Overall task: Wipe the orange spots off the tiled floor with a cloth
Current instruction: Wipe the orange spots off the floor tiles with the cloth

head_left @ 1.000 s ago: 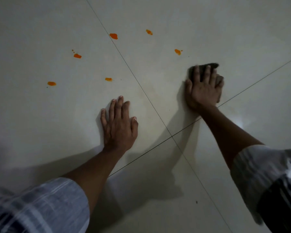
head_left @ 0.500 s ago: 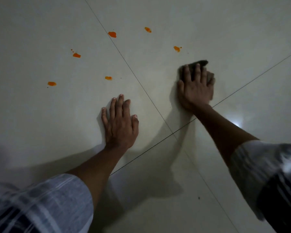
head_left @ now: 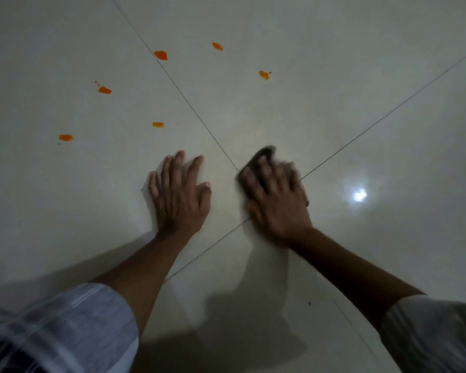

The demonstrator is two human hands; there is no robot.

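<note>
Six orange spots [head_left: 160, 55] remain on the pale tiled floor [head_left: 334, 76] beyond both hands, while the right hand [head_left: 276, 200] presses a dark crumpled cloth [head_left: 264, 153] flat at the grout crossing and the left hand [head_left: 179, 196] lies spread, empty, likely for support.

Dim light is leaving a glare spot [head_left: 359, 195] glowing right of the blurring right hand [head_left: 276, 200] (shadows pooling below).
</note>
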